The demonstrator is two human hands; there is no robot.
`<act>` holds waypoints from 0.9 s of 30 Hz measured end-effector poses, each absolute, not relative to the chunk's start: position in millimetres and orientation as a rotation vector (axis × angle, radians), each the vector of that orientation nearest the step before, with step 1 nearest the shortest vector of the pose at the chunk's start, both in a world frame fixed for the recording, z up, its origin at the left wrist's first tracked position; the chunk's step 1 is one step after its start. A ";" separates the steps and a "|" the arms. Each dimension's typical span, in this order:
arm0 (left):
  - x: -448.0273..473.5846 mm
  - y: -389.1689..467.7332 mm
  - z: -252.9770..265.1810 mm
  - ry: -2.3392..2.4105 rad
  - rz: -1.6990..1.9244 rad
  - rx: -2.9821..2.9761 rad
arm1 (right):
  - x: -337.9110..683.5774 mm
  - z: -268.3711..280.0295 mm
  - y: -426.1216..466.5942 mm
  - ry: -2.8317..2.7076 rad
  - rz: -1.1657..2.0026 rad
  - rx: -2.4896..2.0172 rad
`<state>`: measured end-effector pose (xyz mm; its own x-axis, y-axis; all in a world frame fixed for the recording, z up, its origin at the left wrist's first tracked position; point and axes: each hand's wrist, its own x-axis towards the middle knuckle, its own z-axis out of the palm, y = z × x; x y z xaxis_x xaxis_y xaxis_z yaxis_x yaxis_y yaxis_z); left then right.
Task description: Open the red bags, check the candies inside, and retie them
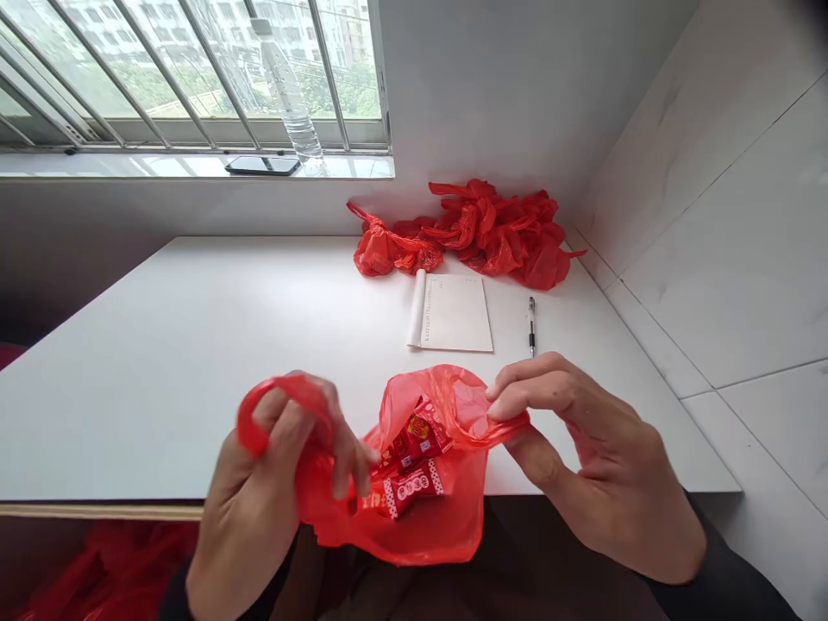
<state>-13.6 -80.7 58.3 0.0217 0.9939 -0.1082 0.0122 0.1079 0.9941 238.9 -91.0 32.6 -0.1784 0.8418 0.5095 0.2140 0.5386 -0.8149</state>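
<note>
A thin red plastic bag hangs with its mouth open at the table's front edge. Inside it lie several small red wrapped candies, some with printed labels. My right hand pinches the bag's right rim between thumb and fingers. On the other side, one handle loop of the bag passes over the fingers of my left hand, which are curled round the plastic. The left fingertips reach over the bag's opening, close to the candies, and look slightly blurred.
Tied red plastic bags are heaped against the back wall. In front of them lie an open notepad and a pen. On the windowsill are a phone and a clear water bottle. More red plastic shows below the table.
</note>
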 end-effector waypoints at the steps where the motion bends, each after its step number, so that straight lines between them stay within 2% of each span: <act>1: -6.3 -73.6 61.6 1.222 1.045 1.143 | 237.9 36.6 -90.8 -1.666 0.749 -0.859; 6: 16.4 -64.6 70.6 1.232 0.759 1.164 | 226.2 45.8 -81.1 -1.630 0.807 -0.768; 16: 34.7 -79.1 72.0 1.035 0.619 1.577 | 203.2 56.2 -76.8 -1.528 0.827 -0.787; 19: 22.3 -71.4 68.2 1.173 0.685 1.399 | 214.2 50.4 -68.2 -1.354 0.883 -0.881; 23: 0.0 -57.2 69.1 1.227 0.960 1.146 | 238.2 40.1 -46.5 -1.199 0.961 -0.952; 27: -6.3 -45.2 81.8 1.338 1.164 1.151 | 251.8 38.8 -37.9 -1.191 0.925 -0.937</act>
<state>-6.3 -45.2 81.8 -0.0672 0.9940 -0.0865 0.0514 0.0900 0.9946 251.8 -37.9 38.8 0.1318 0.9361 0.3260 -0.0846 0.3383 -0.9372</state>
